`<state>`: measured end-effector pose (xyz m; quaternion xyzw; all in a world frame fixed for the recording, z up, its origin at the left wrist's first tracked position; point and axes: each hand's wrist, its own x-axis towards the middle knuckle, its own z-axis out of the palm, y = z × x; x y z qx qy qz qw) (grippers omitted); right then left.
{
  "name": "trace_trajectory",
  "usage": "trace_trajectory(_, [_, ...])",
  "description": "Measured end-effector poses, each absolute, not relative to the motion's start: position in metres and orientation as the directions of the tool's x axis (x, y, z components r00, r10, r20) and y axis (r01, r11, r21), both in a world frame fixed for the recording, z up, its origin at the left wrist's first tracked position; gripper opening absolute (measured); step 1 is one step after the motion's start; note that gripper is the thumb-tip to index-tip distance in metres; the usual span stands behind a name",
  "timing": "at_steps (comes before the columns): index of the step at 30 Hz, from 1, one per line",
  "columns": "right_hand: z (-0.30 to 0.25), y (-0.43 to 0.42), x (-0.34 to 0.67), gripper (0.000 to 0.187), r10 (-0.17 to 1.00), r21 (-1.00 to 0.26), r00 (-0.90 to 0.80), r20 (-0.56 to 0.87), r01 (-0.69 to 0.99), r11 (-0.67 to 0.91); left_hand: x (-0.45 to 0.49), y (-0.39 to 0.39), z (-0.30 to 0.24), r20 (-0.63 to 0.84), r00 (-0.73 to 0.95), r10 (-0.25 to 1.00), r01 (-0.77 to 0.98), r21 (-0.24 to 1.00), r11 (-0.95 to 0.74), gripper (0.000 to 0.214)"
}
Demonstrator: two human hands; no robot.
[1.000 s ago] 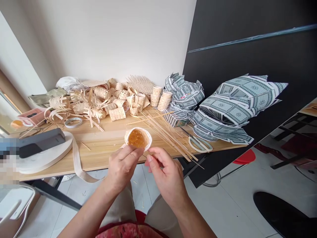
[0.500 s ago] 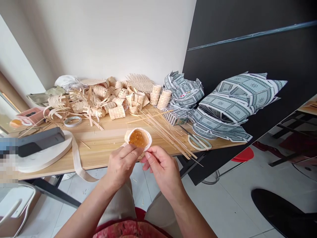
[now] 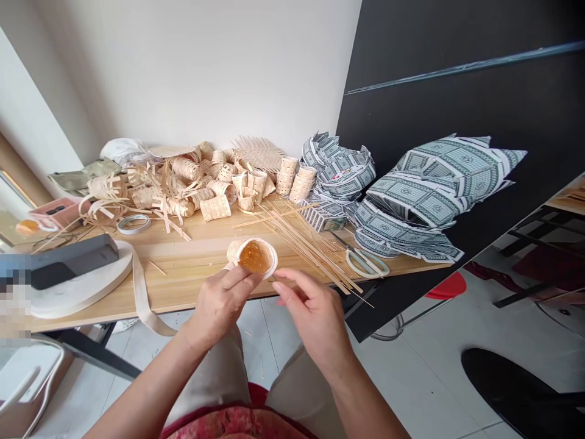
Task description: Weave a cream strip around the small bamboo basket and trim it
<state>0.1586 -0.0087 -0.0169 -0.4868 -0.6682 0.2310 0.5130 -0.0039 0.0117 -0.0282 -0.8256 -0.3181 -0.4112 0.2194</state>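
Cradling a light, stiff woven bamboo cup (image 3: pixel 241 251) of amber contents (image 3: pixel 254 257) above the bench (image 3: pixel 187 274), the left hand (image 3: pixel 220 303) curls closed around its side, the likeliest secure hold; the right hand (image 3: pixel 315 317), half open, hovers just beside the cup, apparently not touching it.
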Motion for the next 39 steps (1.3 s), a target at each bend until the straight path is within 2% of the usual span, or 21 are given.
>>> trace_trajectory(2, [-0.01, -0.007, 0.163, 0.012, 0.779, -0.66, 0.016, 0.627, 0.543, 0.52, -0.007, 0.013, -0.029, 0.787, 0.507, 0.351, 0.699, -0.137, -0.702, 0.018])
trace_trajectory(4, [-0.004, -0.005, 0.164, 0.013, 0.727, -0.526, -0.071, 0.683, 0.642, 0.557, -0.008, 0.012, -0.029, 0.749, 0.56, 0.354, 0.681, -0.172, -0.712, 0.021])
trace_trajectory(7, [0.001, 0.0, 0.157, 0.017, 0.777, -0.357, -0.227, 0.587, 0.789, 0.5, -0.006, 0.011, -0.03, 0.705, 0.614, 0.356, 0.656, -0.204, -0.727, 0.024])
trace_trajectory(9, [0.0, 0.002, 0.153, 0.019, 0.814, -0.282, -0.253, 0.523, 0.85, 0.445, -0.005, 0.01, -0.03, 0.686, 0.64, 0.346, 0.636, -0.22, -0.739, 0.025])
trace_trajectory(11, [-0.001, 0.004, 0.15, 0.021, 0.812, -0.29, -0.264, 0.521, 0.84, 0.459, -0.005, 0.008, -0.028, 0.674, 0.658, 0.336, 0.618, -0.228, -0.753, 0.027])
trace_trajectory(13, [-0.001, 0.003, 0.15, 0.021, 0.779, -0.369, -0.249, 0.575, 0.771, 0.519, -0.006, 0.007, -0.024, 0.663, 0.668, 0.338, 0.605, -0.219, -0.765, 0.028])
trace_trajectory(17, [0.006, -0.002, 0.157, 0.019, 0.714, -0.53, -0.059, 0.698, 0.629, 0.569, -0.009, 0.006, -0.016, 0.588, 0.746, 0.312, 0.53, -0.241, -0.813, 0.028])
trace_trajectory(19, [0.01, -0.007, 0.163, 0.018, 0.703, -0.574, 0.028, 0.711, 0.601, 0.556, -0.012, 0.007, -0.014, 0.548, 0.785, 0.29, 0.485, -0.25, -0.838, 0.03])
trace_trajectory(22, [0.014, -0.012, 0.169, 0.014, 0.703, -0.621, 0.109, 0.702, 0.576, 0.531, -0.017, 0.01, -0.013, 0.567, 0.754, 0.331, 0.529, -0.227, -0.818, 0.03])
trace_trajectory(24, [0.013, -0.013, 0.17, 0.012, 0.714, -0.611, 0.081, 0.695, 0.589, 0.529, -0.019, 0.011, -0.012, 0.587, 0.737, 0.335, 0.554, -0.24, -0.797, 0.029])
trace_trajectory(28, [0.005, -0.011, 0.159, 0.011, 0.79, -0.491, -0.14, 0.597, 0.715, 0.498, -0.018, 0.009, -0.012, 0.584, 0.747, 0.318, 0.557, -0.287, -0.78, 0.027])
trace_trajectory(32, [-0.001, -0.007, 0.149, 0.018, 0.838, -0.408, -0.205, 0.506, 0.799, 0.442, -0.014, 0.007, -0.013, 0.584, 0.763, 0.276, 0.541, -0.344, -0.767, 0.025])
trace_trajectory(36, [-0.002, -0.009, 0.148, 0.021, 0.791, -0.455, -0.226, 0.568, 0.715, 0.531, -0.013, 0.002, -0.008, 0.567, 0.776, 0.277, 0.534, -0.357, -0.766, 0.027])
trace_trajectory(39, [-0.003, -0.013, 0.149, 0.021, 0.746, -0.499, -0.136, 0.652, 0.664, 0.557, -0.013, 0.0, 0.0, 0.542, 0.795, 0.272, 0.506, -0.345, -0.791, 0.027])
